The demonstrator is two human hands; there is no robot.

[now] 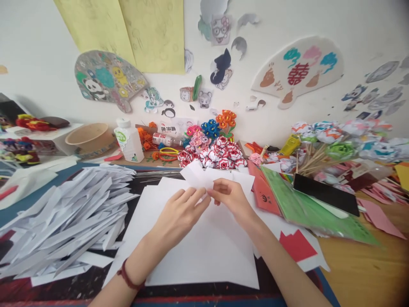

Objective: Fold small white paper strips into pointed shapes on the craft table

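A small piece of white paper (194,173) is held up between my two hands. My left hand (185,209), with a dark red band on its wrist, is closed with its fingertips at the paper's lower edge. My right hand (230,195) pinches the same edge from the other side, its thumb and forefinger close to my left fingertips. The fingertips partly cover the paper, so any fold there cannot be made out. Under both hands lie large white sheets (204,260) in an overlapping stack.
A heap of folded white paper strips (83,213) lies left. Red-and-white paper flowers (220,155) are piled at the back, beside a white bottle (128,140). At right are a green packet (319,209), a black phone-like slab (326,194) and a red paper piece (298,246).
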